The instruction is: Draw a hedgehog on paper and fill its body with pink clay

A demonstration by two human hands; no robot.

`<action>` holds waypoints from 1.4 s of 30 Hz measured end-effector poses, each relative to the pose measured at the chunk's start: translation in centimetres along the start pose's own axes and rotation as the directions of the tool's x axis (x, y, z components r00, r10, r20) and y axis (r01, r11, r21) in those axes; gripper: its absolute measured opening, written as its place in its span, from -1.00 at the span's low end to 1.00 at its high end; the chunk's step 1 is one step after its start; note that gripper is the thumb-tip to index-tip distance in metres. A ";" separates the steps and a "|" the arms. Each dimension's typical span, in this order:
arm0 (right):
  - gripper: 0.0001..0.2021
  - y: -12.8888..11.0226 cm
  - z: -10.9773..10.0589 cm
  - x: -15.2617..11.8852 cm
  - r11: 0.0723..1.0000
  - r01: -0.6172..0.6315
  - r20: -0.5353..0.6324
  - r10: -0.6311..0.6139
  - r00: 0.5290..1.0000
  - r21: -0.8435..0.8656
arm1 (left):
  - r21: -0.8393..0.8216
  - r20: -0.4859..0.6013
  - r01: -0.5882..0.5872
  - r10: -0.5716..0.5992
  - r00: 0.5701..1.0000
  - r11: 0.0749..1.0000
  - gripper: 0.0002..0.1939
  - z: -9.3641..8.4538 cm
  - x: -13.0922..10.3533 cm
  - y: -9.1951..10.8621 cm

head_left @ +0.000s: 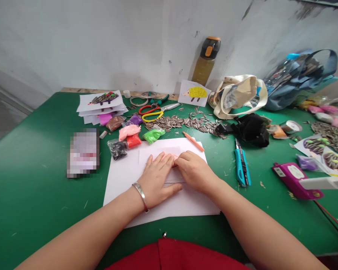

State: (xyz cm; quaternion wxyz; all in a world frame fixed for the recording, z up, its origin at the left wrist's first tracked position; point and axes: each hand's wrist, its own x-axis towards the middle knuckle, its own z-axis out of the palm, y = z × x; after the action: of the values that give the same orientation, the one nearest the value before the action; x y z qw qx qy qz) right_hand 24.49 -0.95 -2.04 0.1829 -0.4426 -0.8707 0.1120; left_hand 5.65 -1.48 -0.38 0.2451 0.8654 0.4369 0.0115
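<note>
My left hand (157,180), with a silver bracelet at its wrist, lies flat with fingers stretched over a small white paper sheet (145,155). The small sheet rests on a stack of larger white paper (121,195). Beside its fingertips, my right hand (195,170) is closed, its fingers bent down onto the small sheet. A bit of salmon-pink material shows between the two hands; the fingers mostly hide it. An orange pen-like tool (193,141) lies at the paper's far right edge. Bags of red (133,140), green (154,135) and black clay (116,149) sit along the far edge.
Sunflower seeds (169,122) lie behind the paper, near scissors (150,114). A blue utility knife (242,165) and purple glue gun (297,180) are at right. A bottle (205,62), a hedgehog picture (195,93) and bags (239,95) stand by the wall.
</note>
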 end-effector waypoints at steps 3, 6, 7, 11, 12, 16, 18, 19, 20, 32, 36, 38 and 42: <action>-0.77 0.3 -0.2 -0.1 0.998 -0.030 -0.025 0.031 0.999 0.055 | -0.057 0.034 0.043 -0.041 0.999 0.997 -0.20 -0.7 0.1 -0.1; -0.78 0.4 -0.6 -0.4 0.995 -0.043 -0.040 0.047 0.998 0.090 | -0.067 0.018 0.034 -0.033 0.999 0.997 -0.28 -0.8 0.1 -0.3; -0.78 0.3 -0.6 -0.4 0.996 -0.032 -0.033 0.034 0.999 0.085 | -0.062 0.006 0.024 -0.023 1.000 0.998 -0.32 -0.8 0.1 -0.4; -0.77 -0.5 -0.1 -0.3 0.999 0.030 -0.007 -0.031 1.000 -0.026 | -0.020 -0.025 -0.012 0.011 1.000 1.000 -0.38 -0.5 0.1 -0.4; -0.77 -0.6 0.0 -0.2 0.997 0.037 -0.014 -0.038 0.999 -0.060 | -0.007 -0.030 -0.020 0.019 0.999 1.000 -0.38 -0.4 0.0 -0.4; -0.76 -0.7 0.4 -0.1 0.994 0.038 -0.042 -0.042 0.998 -0.100 | 0.047 -0.024 -0.033 0.034 0.999 0.998 -0.36 -0.4 0.0 -0.3; -0.76 -0.7 0.4 -0.2 0.996 0.033 -0.034 -0.035 0.999 -0.081 | 0.065 -0.013 -0.035 0.036 0.999 0.997 -0.35 -0.4 0.0 -0.3; -0.76 -0.7 0.3 -0.2 0.997 0.030 -0.030 -0.033 0.999 -0.076 | 0.070 -0.012 -0.040 0.041 0.999 0.997 -0.35 -0.4 0.0 -0.3; -0.76 -0.7 0.4 -0.2 0.996 0.028 -0.028 -0.030 0.999 -0.080 | 0.076 -0.016 -0.045 0.047 0.999 0.996 -0.35 -0.4 0.0 -0.3; -0.79 1.6 -1.7 -0.6 0.989 -0.112 -0.237 0.131 0.963 0.092 | 0.130 -0.019 -0.065 0.068 0.997 0.989 -0.30 -0.1 -0.3 -0.5; -0.79 2.4 -1.9 -0.9 0.982 -0.154 -0.261 0.178 0.949 0.109 | 0.163 -0.048 -0.084 0.093 0.994 0.983 -0.31 0.3 -0.3 -0.5; -0.79 2.4 -1.7 -0.8 0.984 -0.144 -0.245 0.165 0.955 0.102 | 0.183 -0.056 -0.084 0.096 0.994 0.980 -0.33 0.4 -0.3 -0.3; -0.78 2.0 -1.5 -0.6 0.989 -0.112 -0.225 0.131 0.965 0.095 | 0.209 -0.057 -0.065 0.079 0.995 0.976 -0.34 0.5 -0.3 -0.2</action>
State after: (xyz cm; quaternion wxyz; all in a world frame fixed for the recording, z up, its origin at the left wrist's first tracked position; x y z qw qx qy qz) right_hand 26.86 -0.20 -1.55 0.2934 -0.4975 -0.8094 0.1061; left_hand 5.46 -1.79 -0.89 0.1389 0.9006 0.4118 0.0028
